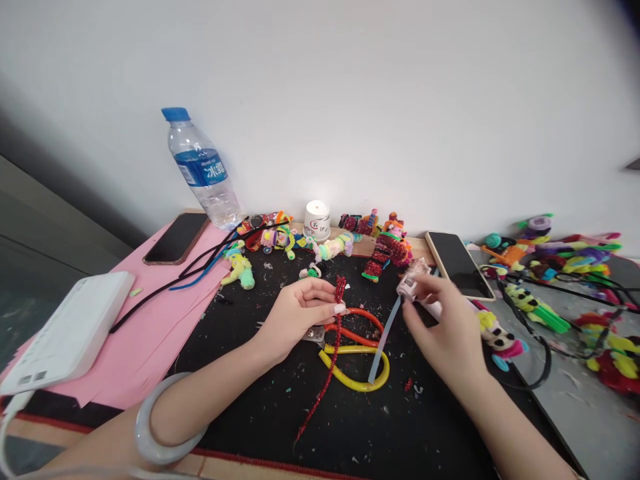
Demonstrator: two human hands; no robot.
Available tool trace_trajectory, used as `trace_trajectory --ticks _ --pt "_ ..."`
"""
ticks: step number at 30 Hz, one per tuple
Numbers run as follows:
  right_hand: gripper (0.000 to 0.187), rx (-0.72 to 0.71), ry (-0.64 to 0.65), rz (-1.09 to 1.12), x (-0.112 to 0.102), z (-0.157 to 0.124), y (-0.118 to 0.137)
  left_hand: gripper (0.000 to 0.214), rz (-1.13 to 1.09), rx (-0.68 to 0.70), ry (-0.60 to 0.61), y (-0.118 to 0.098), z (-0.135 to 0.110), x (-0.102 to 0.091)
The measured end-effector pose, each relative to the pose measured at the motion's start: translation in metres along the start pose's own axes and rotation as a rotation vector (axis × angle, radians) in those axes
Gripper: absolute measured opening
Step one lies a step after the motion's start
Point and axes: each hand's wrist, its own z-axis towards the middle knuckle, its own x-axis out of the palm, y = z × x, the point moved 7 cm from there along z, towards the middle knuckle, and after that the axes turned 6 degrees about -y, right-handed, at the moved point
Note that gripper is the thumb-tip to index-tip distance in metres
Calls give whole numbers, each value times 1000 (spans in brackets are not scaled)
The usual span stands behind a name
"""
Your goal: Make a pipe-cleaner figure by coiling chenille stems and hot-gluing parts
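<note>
Fingers (320, 313) of the left hand (295, 320) were found clamped on one red tinsel stem (327, 373), held over the black mat (240, 407) with its lower end trailing toward the near edge. Right hand (450, 327) was at one pale pink glue gun (407, 287); its thumb and forefinger stood at the body, but whether they gripped could not be told. One translucent glue stick (385, 340) projected from the gun. Progress was judged partial: the stem's upper end looked thicker, as if doubled, while the long tail was unworked, and no glue was visible on it. Shaping of the tail was judged outstanding. Beneath the stem lay one pair of scissors (357, 350), one handle orange, one yellow; one red scrap (409, 385) lay to the right. Farther out, several fuzzy figures (390, 250) that looked complete stood or lay along the back and right; overlap prevented a reliable count. Two phones (460, 265) were recorded, one each side, with one upturned paper cup (317, 220) between. At left were one leaning bottle (203, 170) and one white power box (75, 327), the latter on pink paper (130, 353), sheets uncounted, all on one bench (230, 468).
</note>
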Motion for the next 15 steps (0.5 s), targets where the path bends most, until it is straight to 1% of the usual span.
trace_trajectory --ticks 2,5,8,10,11,13,15 --pt "24 -127 97 143 9 -7 23 33 -40 -33 18 2 -1 3" --pt "28 -295 243 303 22 -22 53 31 -83 -70 46 3 -3 8" --pt "25 -400 300 348 27 -31 72 29 -97 -85 71 3 -6 12" --pt "20 -401 284 404 25 -31 76 28 -94 -93 90 3 -8 15" --pt "19 -372 258 450 23 -29 75 28 -93 -95 101 3 -8 16" --pt "19 -271 198 542 17 -24 69 29 -95 -89 122 2 -9 17" --pt "18 -139 152 603 14 -21 58 31 -103 -76 136 0 -8 17"
